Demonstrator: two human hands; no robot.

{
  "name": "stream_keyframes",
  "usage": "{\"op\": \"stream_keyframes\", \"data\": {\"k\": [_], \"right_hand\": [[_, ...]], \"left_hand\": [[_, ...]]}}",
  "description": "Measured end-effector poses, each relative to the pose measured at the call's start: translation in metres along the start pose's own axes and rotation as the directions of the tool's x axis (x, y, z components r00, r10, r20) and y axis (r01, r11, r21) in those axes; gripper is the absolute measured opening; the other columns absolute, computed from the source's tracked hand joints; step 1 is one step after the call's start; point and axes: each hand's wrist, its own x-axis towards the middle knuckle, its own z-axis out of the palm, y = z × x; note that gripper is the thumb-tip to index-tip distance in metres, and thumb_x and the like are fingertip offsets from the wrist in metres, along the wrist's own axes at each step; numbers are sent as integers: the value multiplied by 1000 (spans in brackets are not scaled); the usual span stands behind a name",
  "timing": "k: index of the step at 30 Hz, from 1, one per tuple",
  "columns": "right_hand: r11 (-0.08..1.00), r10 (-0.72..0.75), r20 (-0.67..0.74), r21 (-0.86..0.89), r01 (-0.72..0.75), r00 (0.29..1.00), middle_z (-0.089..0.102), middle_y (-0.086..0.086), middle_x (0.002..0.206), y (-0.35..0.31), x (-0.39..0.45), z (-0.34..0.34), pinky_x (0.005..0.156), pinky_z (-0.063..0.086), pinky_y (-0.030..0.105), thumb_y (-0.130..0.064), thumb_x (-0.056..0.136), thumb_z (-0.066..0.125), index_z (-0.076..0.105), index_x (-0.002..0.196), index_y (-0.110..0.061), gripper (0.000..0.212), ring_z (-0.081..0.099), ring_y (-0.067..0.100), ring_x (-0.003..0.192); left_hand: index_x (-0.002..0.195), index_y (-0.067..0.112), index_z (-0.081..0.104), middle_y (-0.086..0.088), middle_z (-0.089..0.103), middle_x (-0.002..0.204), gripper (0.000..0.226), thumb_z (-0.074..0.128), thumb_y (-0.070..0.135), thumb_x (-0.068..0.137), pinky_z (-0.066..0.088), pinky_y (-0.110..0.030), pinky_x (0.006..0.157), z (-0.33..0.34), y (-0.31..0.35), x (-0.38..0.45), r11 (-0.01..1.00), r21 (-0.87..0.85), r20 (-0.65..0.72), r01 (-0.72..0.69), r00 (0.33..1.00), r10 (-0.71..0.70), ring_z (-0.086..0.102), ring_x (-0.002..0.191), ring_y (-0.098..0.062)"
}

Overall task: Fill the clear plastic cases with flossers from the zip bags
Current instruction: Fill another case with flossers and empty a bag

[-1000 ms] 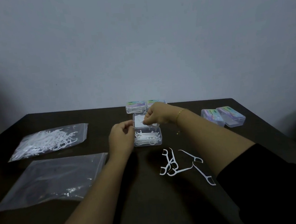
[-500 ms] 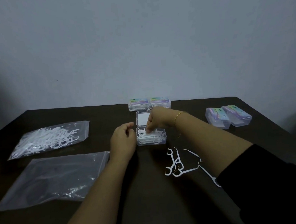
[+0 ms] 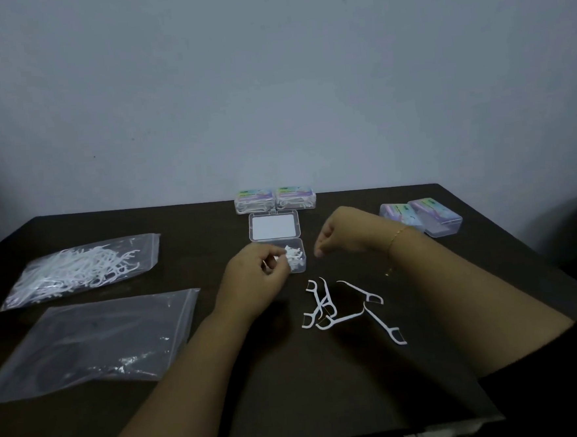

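An open clear case [image 3: 299,249] lies mid-table, its lid [image 3: 274,227] flat behind it and white flossers [image 3: 295,256] in its base. My left hand [image 3: 253,277] covers the base's left part and pinches flossers there with curled fingers. My right hand [image 3: 344,231] hovers just right of the case, fingers loosely curled, with nothing visible in it. Several loose flossers [image 3: 341,312] lie on the table in front of the case. A zip bag full of flossers [image 3: 75,270] lies at the left.
A flat, nearly empty zip bag [image 3: 91,341] lies at the front left. Two closed filled cases [image 3: 275,199] stand at the table's back edge, and two more closed cases [image 3: 422,216] at the right. The dark table [image 3: 292,388] ends at a grey wall.
My right hand has left the flossers in the case and drawn back to the right. My left hand has moved from beside the case onto the flossers in it.
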Motion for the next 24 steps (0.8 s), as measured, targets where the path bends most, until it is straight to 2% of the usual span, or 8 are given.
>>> {"op": "stream_keyframes", "data": {"k": [2, 4, 6, 9, 12, 17, 21, 24], "right_hand": [[998, 60, 38, 11, -61, 997, 69, 3, 108, 13, -16, 0, 87, 41, 24, -18, 88, 64, 73, 103, -11, 19, 61, 15, 99], [992, 123, 77, 27, -126, 989, 69, 4, 108, 25, -31, 3, 89, 43, 26, -20, 89, 63, 72, 102, -12, 18, 61, 16, 102], [983, 178, 113, 26, -182, 977, 67, 4, 108, 32, -41, 11, 89, 44, 27, -21, 89, 62, 70, 105, -11, 20, 60, 17, 102], [972, 233, 102, 1, -234, 967, 66, 5, 107, 39, -44, 24, 90, 47, 28, -23, 89, 62, 68, 108, -10, 23, 60, 18, 102], [949, 314, 55, -16, -314, 948, 66, 9, 109, 50, -39, 31, 95, 49, 35, -22, 91, 60, 66, 110, -7, 25, 62, 23, 101], [929, 369, 42, -14, -369, 928, 66, 12, 106, 64, -51, 27, 95, 50, 37, -19, 90, 60, 66, 108, -5, 24, 63, 24, 100], [934, 358, 59, -23, -358, 932, 66, 11, 107, 64, -65, 28, 95, 50, 35, -21, 89, 62, 67, 108, -7, 24, 62, 22, 101], [951, 309, 86, -10, -309, 947, 68, 10, 100, 58, -76, 28, 88, 52, 33, -30, 85, 67, 69, 99, -6, 28, 64, 22, 95]], "left_hand": [[84, 17, 71, 4, 62, 80, 19, 59, 31, 88, 49, -31, 70, 7, 11, -8, 994, 108, 132, -16, 991, 2, 57, 74, -11], [85, 21, 73, 6, 61, 74, 29, 57, 45, 87, 45, -27, 63, 15, 22, -15, 974, 225, 237, -26, 971, -29, 57, 71, -10], [84, 23, 73, 8, 61, 69, 40, 56, 59, 82, 42, -26, 59, 20, 31, -19, 961, 277, 258, 9, 963, -83, 58, 68, -9], [77, 16, 69, 2, 66, 71, 55, 61, 70, 73, 50, -30, 63, 29, 41, -21, 935, 340, 247, 101, 950, -193, 63, 69, -13], [70, 13, 64, -1, 65, 75, 48, 65, 61, 74, 47, -29, 61, 37, 47, -19, 899, 419, 266, 130, 929, -258, 63, 74, -19], [81, 16, 74, -3, 71, 83, 20, 58, 28, 85, 50, -28, 72, 34, 45, -9, 887, 422, 314, 187, 888, -337, 66, 85, -20], [97, 23, 76, 0, 71, 101, 20, 58, 20, 88, 51, -28, 82, 22, 43, -6, 905, 387, 354, 179, 877, -324, 65, 94, -20], [104, 23, 74, 3, 68, 113, 23, 61, 15, 87, 48, -28, 91, 16, 40, -4, 914, 380, 374, 146, 879, -296, 61, 104, -18]]}}
